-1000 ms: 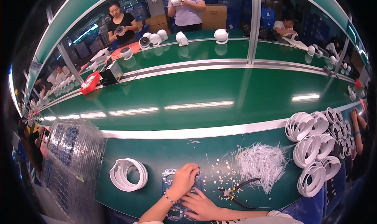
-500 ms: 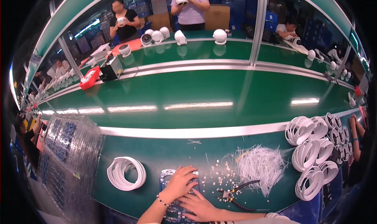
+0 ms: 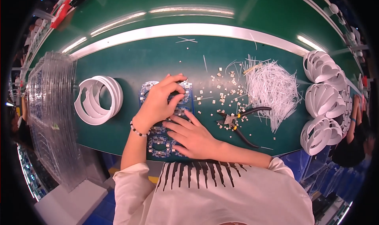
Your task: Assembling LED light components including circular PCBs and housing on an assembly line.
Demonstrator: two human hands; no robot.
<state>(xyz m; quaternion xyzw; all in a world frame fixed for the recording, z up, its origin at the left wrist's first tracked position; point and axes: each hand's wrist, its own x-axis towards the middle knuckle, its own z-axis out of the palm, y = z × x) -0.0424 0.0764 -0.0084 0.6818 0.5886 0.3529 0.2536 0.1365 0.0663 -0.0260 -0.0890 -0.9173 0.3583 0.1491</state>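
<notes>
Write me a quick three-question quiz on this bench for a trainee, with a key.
1. Multiple choice: what lies beneath the left hand and the right hand?
A) a keyboard
B) a blue circuit board
C) a wooden ruler

2. True or false: the pliers lie with their handles spread, held by neither hand.

3. Fill in: the bead bracelet is worn on the ____ wrist.

Key: 1. B; 2. true; 3. left.
</notes>
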